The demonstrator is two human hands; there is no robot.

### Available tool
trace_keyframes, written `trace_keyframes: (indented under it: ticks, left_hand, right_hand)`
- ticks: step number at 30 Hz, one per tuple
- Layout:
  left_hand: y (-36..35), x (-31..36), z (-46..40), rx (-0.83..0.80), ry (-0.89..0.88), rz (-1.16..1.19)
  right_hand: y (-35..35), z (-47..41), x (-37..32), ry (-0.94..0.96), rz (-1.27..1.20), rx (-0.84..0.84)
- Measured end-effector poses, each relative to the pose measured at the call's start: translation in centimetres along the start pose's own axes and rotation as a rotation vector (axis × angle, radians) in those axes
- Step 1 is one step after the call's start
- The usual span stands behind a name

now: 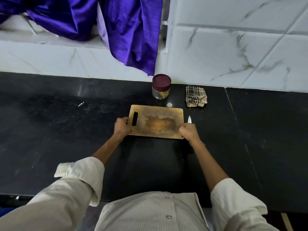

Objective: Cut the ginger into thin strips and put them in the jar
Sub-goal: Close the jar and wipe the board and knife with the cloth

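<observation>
Holding the worn rectangular wooden cutting board by its two short ends, the person stands square to the black stone tabletop, cream striped sleeves rolled back. The left hand has its grip curled over the left edge, just beside the dark slot handle cut through the wood. The right hand pinches the near right corner, its grip closed on the board there. A two-ended hold like this suits squaring or shifting the board, which looks like tidying, judging by its bare surface: only a dark damp stain sits in the middle, and no ginger lies on it.

Just right of the board, a small silver-bladed knife lies on the tabletop, its tip pointing away; the handle is hidden behind the right hand, and I cannot tell whether that hand touches it.

Beyond the far edge stands the small clear glass jar with a maroon lid, lid on, near the marble-patterned wall. Pale yellowish ginger strips show through the glass, thin and stick-like, so the cutting seems finished. Right of the jar, slightly apart, sits a crumpled brown checked cloth, handy for wiping. A purple satin fabric hangs from the ledge above.
</observation>
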State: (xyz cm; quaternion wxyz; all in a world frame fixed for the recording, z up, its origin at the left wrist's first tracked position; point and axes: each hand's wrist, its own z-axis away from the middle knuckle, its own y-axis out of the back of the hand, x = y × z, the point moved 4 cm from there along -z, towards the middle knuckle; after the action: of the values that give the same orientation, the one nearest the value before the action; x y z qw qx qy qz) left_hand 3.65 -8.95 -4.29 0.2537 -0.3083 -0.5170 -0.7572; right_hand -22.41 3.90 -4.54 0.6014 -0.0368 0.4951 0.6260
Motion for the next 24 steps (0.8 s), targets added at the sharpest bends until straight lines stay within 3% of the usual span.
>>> trace_keyframes:
  ticks: [7, 10, 13, 17, 24]
  left_hand:
    - [-0.8, -1.5, -1.1, 0.011, 0.046, -0.071]
    - [-1.2, -0.7, -0.3, 0.044, 0.029, -0.178]
    - [-1.9, 0.8, 0.9, 0.142, -0.143, -0.406]
    - [-4.9, 3.3, 2.2, 0.017, -0.392, -0.462]
    - [-7.9, 4.6, 4.0, -0.053, -0.419, -0.514]
  right_hand:
    - [-0.3, 0.3, -0.2, 0.071, 0.145, 0.021]
    - [0.7, 1.0, 0.7, 0.166, 0.277, 0.143]
    - [1.2, 1.9, 2.5, 0.149, 0.394, 0.248]
    - [0.9, 2.3, 3.7, 0.101, 0.453, 0.231]
    - [1.7, 1.7, 1.6, 0.171, 0.33, 0.249]
